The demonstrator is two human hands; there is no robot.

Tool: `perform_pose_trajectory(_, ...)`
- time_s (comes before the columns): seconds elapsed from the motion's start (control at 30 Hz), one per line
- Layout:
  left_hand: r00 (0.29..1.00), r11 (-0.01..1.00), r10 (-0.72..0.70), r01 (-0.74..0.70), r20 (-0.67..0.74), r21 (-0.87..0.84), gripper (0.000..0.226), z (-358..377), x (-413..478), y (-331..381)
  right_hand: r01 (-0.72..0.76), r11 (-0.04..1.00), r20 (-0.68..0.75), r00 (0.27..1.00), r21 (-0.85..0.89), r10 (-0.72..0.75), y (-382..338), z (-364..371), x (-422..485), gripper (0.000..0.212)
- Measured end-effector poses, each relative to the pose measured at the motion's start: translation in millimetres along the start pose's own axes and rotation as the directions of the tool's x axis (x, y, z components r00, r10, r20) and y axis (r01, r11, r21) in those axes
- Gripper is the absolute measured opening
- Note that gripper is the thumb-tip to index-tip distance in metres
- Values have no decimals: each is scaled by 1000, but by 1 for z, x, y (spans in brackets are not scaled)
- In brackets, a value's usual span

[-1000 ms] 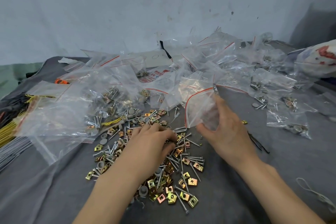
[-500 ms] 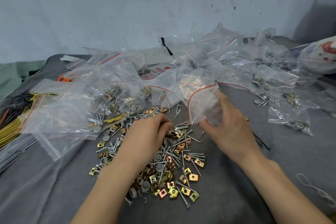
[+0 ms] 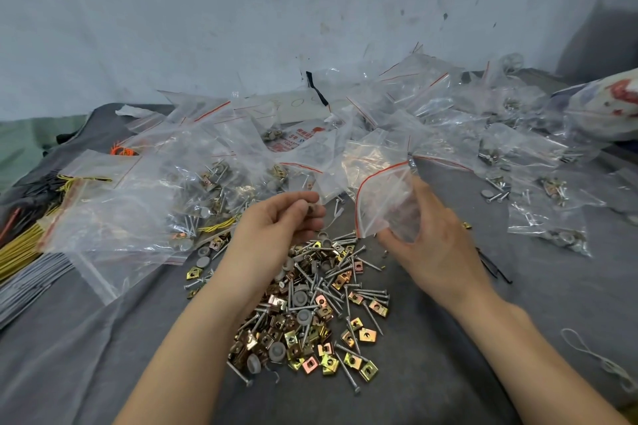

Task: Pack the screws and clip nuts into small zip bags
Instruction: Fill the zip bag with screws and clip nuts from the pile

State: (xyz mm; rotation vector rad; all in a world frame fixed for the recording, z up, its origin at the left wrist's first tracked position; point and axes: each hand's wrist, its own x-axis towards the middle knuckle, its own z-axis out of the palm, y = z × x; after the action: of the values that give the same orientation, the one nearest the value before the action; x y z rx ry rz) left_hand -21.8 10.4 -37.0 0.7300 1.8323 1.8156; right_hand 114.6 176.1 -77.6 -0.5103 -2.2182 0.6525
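— What are the fingers [image 3: 297,197] of the left hand [image 3: 276,221] doing?
— Pinching a small grey piece [image 3: 312,209], beside the silver screws [image 3: 371,293] and brassy clip nuts [image 3: 366,335] lying heaped on the grey cloth [image 3: 483,355].
— And the right hand [image 3: 436,248]?
— Gripping a clear zip bag [image 3: 381,197] with a red seal, its mouth gaping.

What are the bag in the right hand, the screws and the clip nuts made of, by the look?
Bag, held by the right hand: thin clear plastic film, glossy and creased, red zip strip at the mouth. Screws: probably steel, bright silver plating. Clip nuts: folded sheet metal, iridescent gold-pink sheen, likely passivated zinc plating. Left hand pinches a small grey piece, material unclear.
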Motion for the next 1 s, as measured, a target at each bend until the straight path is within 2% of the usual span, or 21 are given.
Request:
perform_pose_trajectory(0.1, 997, 981, -59, 66, 42, -180, 21, -1, 1, 1, -6, 1000, 5, 1000, -1, 6, 0, 0, 1, 71)
perform_pose_trajectory(0.17, 994, 966, -84, 97, 64, -241, 21, -1, 3, 1, -10, 1000, 10, 1000, 0, 10, 0, 0, 1, 71)
perform_pose_trajectory(0.33, 988, 949, -125, 146, 93, -280, 23, 1, 3, -1, -14, 1000, 22, 1000, -9, 14, -3, 0, 0, 74)
perform_pose_trajectory(0.47, 993, 951, -102, 113, 55, -287, 21, 5, 3, 3, -5, 1000, 33, 999, -20, 6, -4, 0, -1, 73)
perform_pose_trajectory(0.6, 996, 995, 85, -86, -29, -40, 18, 16, 3, 11, 8, 1000, 42, 999, -30, -7, -3, 2, -1, 73)
perform_pose_trajectory(0.73, 947, 903, 320, -318, 43, 290, 16, 32, 5, 19, 6, 1000, 52, 999, -28, -4, -1, 3, 0, 74)
perform_pose_trajectory(0.83, 934, 834, 349, -345, 72, 431, 15, 47, 6, 20, -9, 1000, 70, 998, -10, 10, 1, 3, 1, 76)
perform_pose_trajectory(1.0, 932, 825, 349, -354, 96, 441, 18, 62, 9, 25, -21, 1000, 62, 998, 16, 20, 5, 2, 0, 77)
